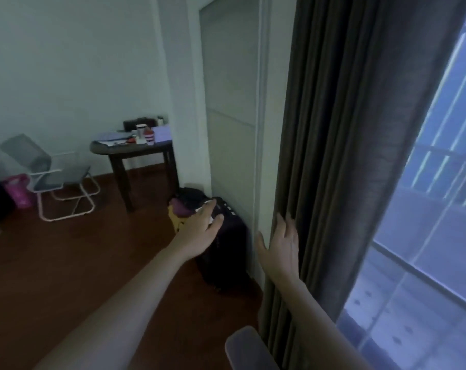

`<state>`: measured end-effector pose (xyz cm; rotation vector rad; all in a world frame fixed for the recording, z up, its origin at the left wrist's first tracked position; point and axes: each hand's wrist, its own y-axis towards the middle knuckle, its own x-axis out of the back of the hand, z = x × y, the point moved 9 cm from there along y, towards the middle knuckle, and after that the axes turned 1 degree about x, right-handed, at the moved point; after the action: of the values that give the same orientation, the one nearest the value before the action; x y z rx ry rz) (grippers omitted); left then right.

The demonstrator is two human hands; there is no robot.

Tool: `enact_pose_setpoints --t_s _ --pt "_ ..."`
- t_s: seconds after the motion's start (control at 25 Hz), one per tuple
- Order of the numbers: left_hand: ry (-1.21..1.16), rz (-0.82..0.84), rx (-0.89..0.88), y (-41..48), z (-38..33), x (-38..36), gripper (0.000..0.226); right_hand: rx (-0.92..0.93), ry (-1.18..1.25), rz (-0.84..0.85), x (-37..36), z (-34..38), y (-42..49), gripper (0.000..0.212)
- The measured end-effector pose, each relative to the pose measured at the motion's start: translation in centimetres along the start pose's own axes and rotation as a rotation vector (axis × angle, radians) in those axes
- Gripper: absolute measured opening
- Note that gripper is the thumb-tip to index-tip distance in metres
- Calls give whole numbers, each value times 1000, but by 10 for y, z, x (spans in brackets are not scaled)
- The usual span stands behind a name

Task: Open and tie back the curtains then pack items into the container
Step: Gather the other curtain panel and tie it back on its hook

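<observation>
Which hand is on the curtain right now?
The right hand, flat against the dark curtain. The left hand reaches toward the dark suitcase instead.

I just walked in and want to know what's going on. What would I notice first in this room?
First you'd see the big dark curtain on the right, bunched to one side of the bright window, with the right hand pressed flat against its folds. Next, the left hand reaches out over a dark suitcase standing on the floor by the wall. Farther back on the left stand a cluttered table and a chair.
</observation>
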<state>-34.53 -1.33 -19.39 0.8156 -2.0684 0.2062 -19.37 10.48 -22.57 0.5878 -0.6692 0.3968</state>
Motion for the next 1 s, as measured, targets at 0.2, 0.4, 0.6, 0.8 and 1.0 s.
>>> enact_pose_setpoints --t_s 0.2,0.4,0.6,0.8,1.0 --pt "-222 -82 -124 49 -10 22 53 -11 41 -198 14 27 26 66" --pt "-464 -58 -247 101 -43 25 56 -7 96 -372 36 41 73 57" --pt "-560 -86 -412 167 -99 50 57 104 61 -542 57 66 130 55" --pt "-632 -56 -503 222 -144 63 59 111 7 -619 68 77 179 61" --pt "-692 38 -608 261 -194 56 72 40 -98 -714 78 65 203 68"
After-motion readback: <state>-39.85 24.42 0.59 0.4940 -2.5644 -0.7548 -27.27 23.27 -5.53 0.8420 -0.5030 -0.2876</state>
